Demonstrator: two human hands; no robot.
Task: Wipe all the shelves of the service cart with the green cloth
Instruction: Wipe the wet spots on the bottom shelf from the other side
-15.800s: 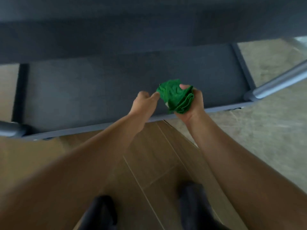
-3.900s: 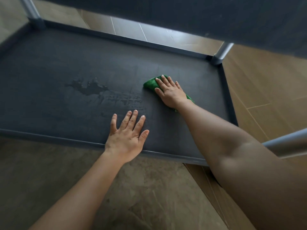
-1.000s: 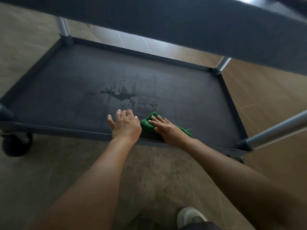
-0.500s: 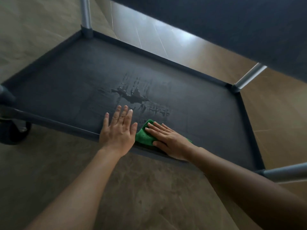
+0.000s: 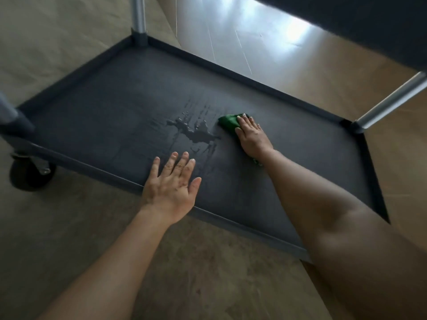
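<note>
I'm pressing the cloth (image 5: 228, 122) with my right hand (image 5: 253, 139), fingers straight; the puddle (image 5: 194, 132) is lying just leftward (left hand (image 5: 172, 183) splayed flat).

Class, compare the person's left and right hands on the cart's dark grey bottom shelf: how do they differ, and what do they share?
The left hand lies bare, fingers spread, at the near rim of the dark grey bottom shelf; the right hand presses the green cloth farther in. The left hand is nearer than the wet puddle; the right hand is beside it. Both lie flat, palm down.
</note>
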